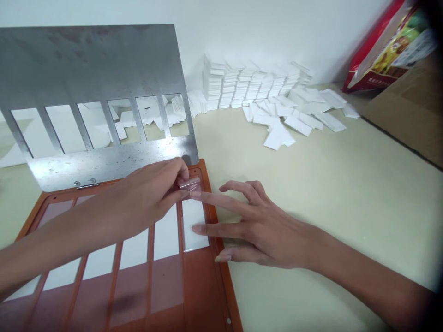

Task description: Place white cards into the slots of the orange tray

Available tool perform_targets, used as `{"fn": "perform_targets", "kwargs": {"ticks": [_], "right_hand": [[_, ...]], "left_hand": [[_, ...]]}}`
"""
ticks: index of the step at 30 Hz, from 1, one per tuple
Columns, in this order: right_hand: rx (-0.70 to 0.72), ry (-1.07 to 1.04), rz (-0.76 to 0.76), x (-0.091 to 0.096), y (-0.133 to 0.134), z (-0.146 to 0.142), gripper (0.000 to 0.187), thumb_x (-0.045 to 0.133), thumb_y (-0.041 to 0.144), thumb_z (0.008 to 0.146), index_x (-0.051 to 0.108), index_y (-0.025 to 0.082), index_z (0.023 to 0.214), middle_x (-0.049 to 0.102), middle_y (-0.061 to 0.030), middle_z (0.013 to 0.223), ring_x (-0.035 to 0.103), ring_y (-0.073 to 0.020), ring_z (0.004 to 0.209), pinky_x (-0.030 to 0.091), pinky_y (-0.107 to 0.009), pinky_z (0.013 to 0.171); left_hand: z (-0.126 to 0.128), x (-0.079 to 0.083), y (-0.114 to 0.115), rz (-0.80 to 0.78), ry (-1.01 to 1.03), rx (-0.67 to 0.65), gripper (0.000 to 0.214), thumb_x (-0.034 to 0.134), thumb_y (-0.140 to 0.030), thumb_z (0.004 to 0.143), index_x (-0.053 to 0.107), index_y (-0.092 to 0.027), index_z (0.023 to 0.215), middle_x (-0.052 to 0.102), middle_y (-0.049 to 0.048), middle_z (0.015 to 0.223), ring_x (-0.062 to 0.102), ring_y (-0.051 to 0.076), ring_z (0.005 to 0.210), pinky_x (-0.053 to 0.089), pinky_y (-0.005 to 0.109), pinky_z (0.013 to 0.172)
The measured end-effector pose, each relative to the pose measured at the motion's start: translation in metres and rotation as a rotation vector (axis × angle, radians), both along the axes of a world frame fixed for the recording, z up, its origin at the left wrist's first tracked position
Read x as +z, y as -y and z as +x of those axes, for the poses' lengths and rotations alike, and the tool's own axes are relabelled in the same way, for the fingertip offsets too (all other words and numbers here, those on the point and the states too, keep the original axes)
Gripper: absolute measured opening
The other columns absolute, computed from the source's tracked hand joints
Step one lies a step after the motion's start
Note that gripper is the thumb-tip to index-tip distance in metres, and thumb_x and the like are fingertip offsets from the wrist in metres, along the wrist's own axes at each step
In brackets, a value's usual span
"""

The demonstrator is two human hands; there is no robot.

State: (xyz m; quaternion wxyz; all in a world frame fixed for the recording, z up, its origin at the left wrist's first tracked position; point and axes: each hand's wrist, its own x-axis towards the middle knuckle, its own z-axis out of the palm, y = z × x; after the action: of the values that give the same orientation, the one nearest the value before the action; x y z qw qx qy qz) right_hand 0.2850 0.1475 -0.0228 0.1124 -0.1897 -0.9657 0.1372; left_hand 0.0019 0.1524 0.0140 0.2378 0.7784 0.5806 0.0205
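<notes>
Left hand (148, 196) pinches clear plastic film (190, 185) at the orange slotted tray's (221, 276) right end. Right hand (263, 226) lies open, fingers spread. Six rectangular white cards (166, 233) lie in the slots.

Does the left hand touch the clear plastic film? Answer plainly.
Touching. The head view shows the left hand pinching the clear plastic film at its edge between thumb and fingers.
</notes>
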Motion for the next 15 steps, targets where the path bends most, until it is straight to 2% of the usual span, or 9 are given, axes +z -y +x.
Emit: {"fn": "perform_targets", "kwargs": {"ticks": [4, 7, 9, 12, 15], "right_hand": [[0.001, 0.015, -0.011, 0.001, 0.002, 0.000, 0.050, 0.040, 0.062, 0.107, 0.061, 0.038, 0.144, 0.017, 0.0072, 0.175, 0.031, -0.0356, 0.143, 0.034, -0.058, 0.109], [-0.016, 0.012, -0.020, 0.002, 0.003, 0.000, 0.049, 0.042, 0.063, 0.106, 0.060, 0.039, 0.145, 0.013, 0.0040, 0.176, 0.032, -0.0361, 0.144, 0.034, -0.059, 0.110], [-0.024, 0.007, -0.026, 0.002, 0.003, 0.001, 0.050, 0.042, 0.064, 0.105, 0.060, 0.040, 0.146, 0.007, 0.0019, 0.177, 0.033, -0.0365, 0.144, 0.035, -0.060, 0.109], [-0.026, 0.005, -0.042, 0.001, 0.004, 0.000, 0.051, 0.041, 0.065, 0.105, 0.060, 0.041, 0.146, -0.003, 0.0003, 0.177, 0.033, -0.0372, 0.146, 0.036, -0.060, 0.108], [-0.035, -0.003, -0.054, 0.000, 0.004, -0.001, 0.051, 0.042, 0.066, 0.104, 0.059, 0.042, 0.146, -0.006, -0.0002, 0.177, 0.033, -0.0373, 0.145, 0.036, -0.060, 0.108]], "left_hand": [[0.010, 0.004, -0.001, 0.033, 0.100, 0.015, 0.027, 0.050, -0.049, 0.104, 0.059, -0.029, 0.119, 0.074, 0.0008, 0.090, 0.063, 0.015, 0.060, 0.045, 0.028, 0.048], [0.013, 0.002, 0.001, 0.174, 0.167, -0.022, 0.024, 0.056, -0.047, 0.103, 0.070, -0.028, 0.104, 0.074, -0.0020, 0.080, 0.057, 0.011, 0.052, 0.041, 0.022, 0.043], [0.012, 0.001, 0.004, 0.264, 0.129, -0.041, 0.026, 0.056, -0.048, 0.103, 0.075, -0.032, 0.098, 0.072, -0.0053, 0.076, 0.054, 0.010, 0.050, 0.039, 0.022, 0.043], [0.012, 0.000, 0.014, 0.363, 0.088, -0.051, 0.029, 0.051, -0.051, 0.105, 0.076, -0.037, 0.106, 0.076, -0.0081, 0.082, 0.060, 0.010, 0.054, 0.045, 0.023, 0.047], [0.013, 0.000, 0.026, 0.474, 0.104, -0.125, 0.030, 0.048, -0.045, 0.107, 0.077, -0.036, 0.105, 0.080, -0.0099, 0.100, 0.074, 0.013, 0.075, 0.055, 0.024, 0.058]]}}
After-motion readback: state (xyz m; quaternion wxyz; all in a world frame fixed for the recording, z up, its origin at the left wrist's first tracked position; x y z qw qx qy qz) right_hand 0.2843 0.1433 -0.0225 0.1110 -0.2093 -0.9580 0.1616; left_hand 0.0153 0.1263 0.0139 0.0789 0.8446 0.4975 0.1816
